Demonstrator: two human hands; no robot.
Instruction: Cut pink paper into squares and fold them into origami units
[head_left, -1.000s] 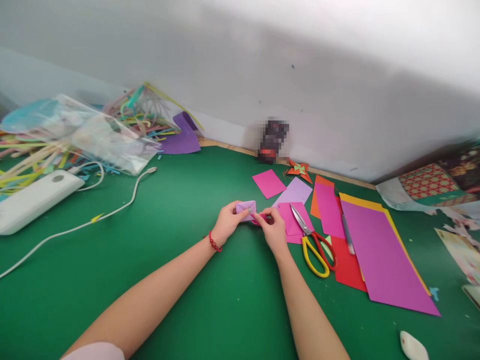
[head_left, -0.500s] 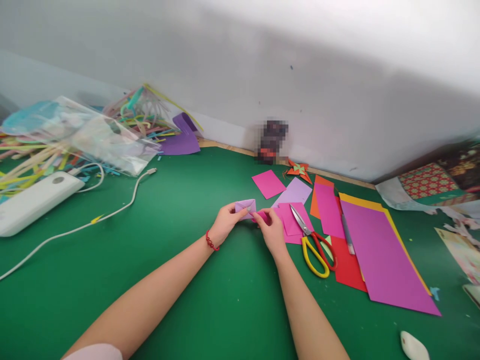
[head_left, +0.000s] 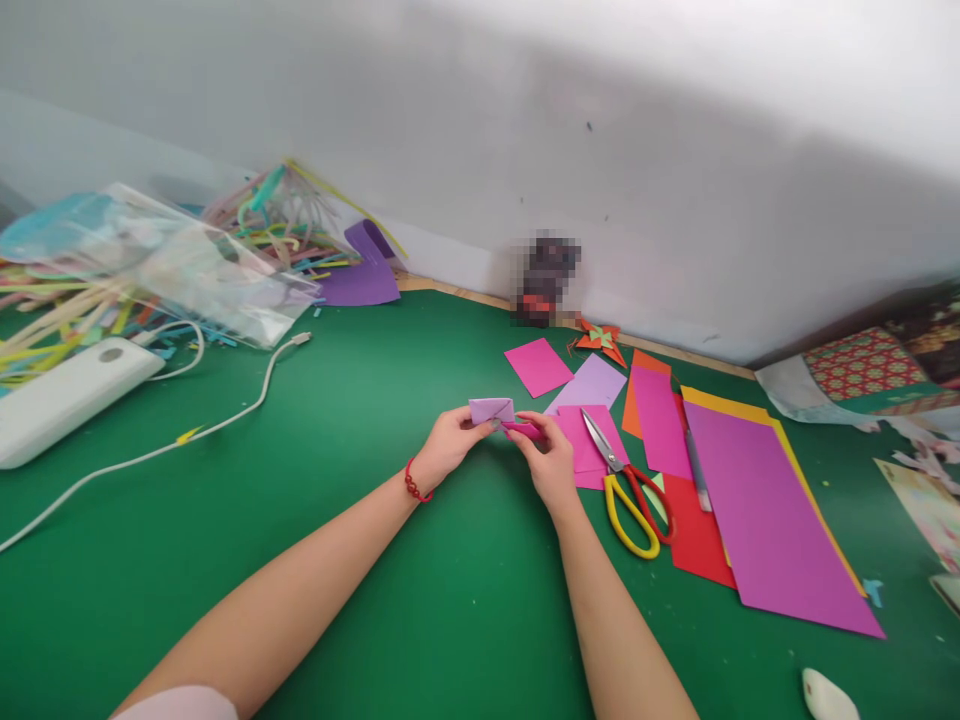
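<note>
Pinched in my left hand (head_left: 448, 448), which has a red bead bracelet at the wrist, is a small folded piece of lilac paper (head_left: 491, 409) with a diagonal crease. My right hand (head_left: 550, 460) grips a folded magenta paper (head_left: 525, 431) between thumb and fingers. The two pieces meet between my fingertips; whether one is tucked into the other I cannot tell. To the right of my right hand, scissors (head_left: 616, 470) with one yellow and one red handle lie partly spread on magenta sheets (head_left: 592, 440). A lilac sheet (head_left: 596, 380) and a magenta square (head_left: 538, 367) lie beyond my hands.
Large purple sheets (head_left: 776, 520), a red sheet (head_left: 697, 535) and a pen-like tool (head_left: 697, 470) lie right. An orange paper star (head_left: 600, 340) is by the wall. At left are a white power bank (head_left: 82, 395), a cable (head_left: 225, 425) and paper strips in a clear bag (head_left: 217, 270).
The magenta piece has come up against the lilac one, as my right hand shifts slightly left and tilts it. The view has moved a little.
</note>
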